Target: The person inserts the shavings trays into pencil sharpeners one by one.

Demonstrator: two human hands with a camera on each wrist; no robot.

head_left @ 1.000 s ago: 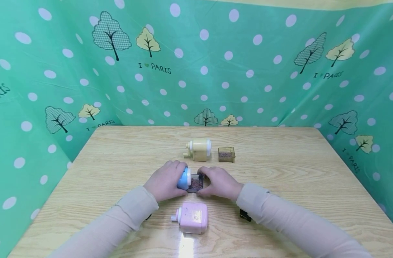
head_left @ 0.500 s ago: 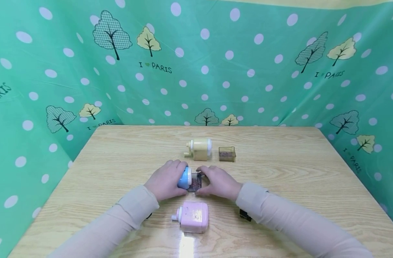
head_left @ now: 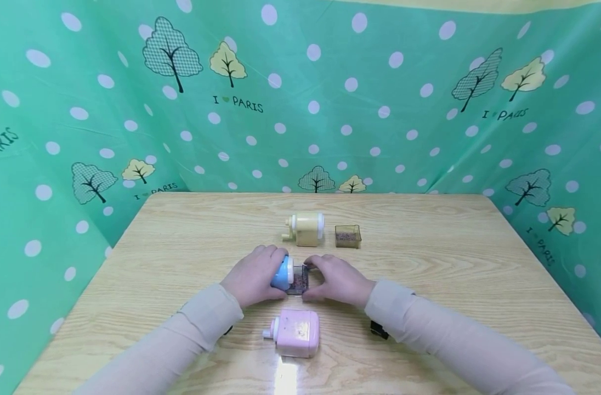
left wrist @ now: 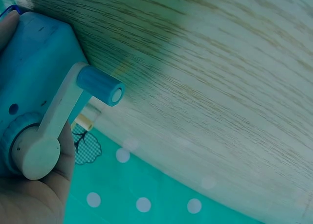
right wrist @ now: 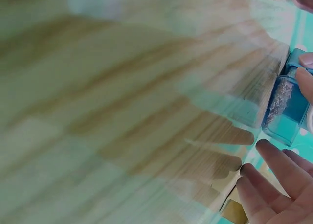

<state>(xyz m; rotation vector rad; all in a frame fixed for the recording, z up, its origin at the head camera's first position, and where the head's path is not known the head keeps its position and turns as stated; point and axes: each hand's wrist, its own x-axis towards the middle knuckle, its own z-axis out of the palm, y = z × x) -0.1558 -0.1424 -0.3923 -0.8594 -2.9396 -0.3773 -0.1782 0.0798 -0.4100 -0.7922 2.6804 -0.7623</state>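
Observation:
My left hand [head_left: 255, 276] grips a blue crank pencil sharpener [head_left: 281, 274] lying on its side or tilted at the table's middle. Its crank [left wrist: 63, 99] shows in the left wrist view. From its white-rimmed end juts a clear shavings drawer [right wrist: 281, 134], partly out, with dark shavings inside. Beside the drawer is my right hand [head_left: 337, 278], thumb and fingers spread around its end. In the right wrist view, the right fingertips [right wrist: 264, 145] stand slightly apart from the drawer; the right thumb is hidden there.
A yellow crank sharpener [head_left: 306, 229] stands behind the hands. To its right sits a separate amber drawer [head_left: 347, 244] with shavings. A pink sharpener [head_left: 296, 333] lies nearer the front of the wooden table [head_left: 429, 236]. A green patterned cloth [head_left: 379, 109] surrounds the table.
My right hand has shifted very slightly to the right by now. The left hand and the blue sharpener stay nearly still.

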